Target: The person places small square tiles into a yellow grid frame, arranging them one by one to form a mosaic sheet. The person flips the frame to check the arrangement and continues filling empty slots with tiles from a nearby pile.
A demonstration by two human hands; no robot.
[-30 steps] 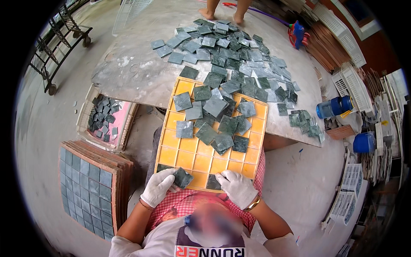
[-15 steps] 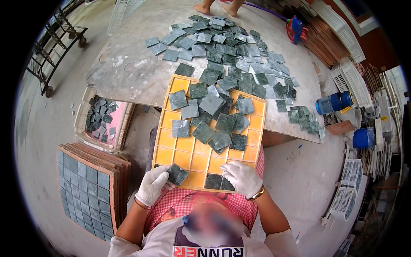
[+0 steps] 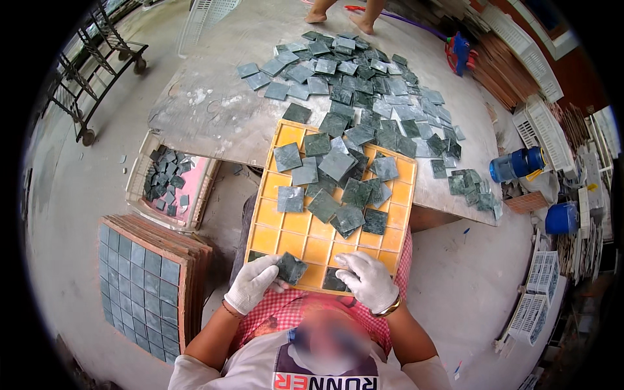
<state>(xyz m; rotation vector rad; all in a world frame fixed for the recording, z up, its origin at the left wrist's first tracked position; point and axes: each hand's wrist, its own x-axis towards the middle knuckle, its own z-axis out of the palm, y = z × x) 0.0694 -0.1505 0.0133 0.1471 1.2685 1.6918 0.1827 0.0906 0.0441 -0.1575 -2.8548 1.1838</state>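
Note:
A yellow-orange gridded tray (image 3: 263, 224) lies tilted over my lap, its far end against the table. My left hand (image 3: 252, 286), in a white glove, pinches a dark green square stone tile (image 3: 292, 268) above the tray's near left corner. My right hand (image 3: 369, 283), also gloved, is over the near edge, thumb and forefinger apart beside a dark tile (image 3: 334, 279) lying in a near-row compartment. Its other fingers are partly hidden. A dark tile (image 3: 257, 255) shows partly behind my left hand. Loose green tiles (image 3: 338, 164) lie heaped across the tray's far half.
More green tiles (image 3: 351, 71) spread over the grey table (image 3: 195, 110). At left are a crate of broken tile pieces (image 3: 207, 195) and a leaning stack of tile-faced panels (image 3: 140, 279). A blue water jug (image 3: 517, 165) stands at right. Another person's bare feet (image 3: 362, 24) are on the table's far end.
My right hand has shifted left over the near row, covering part of the tiles there, and its thumb and forefinger have parted. The left hand still holds its tile. The whole view has shifted slightly.

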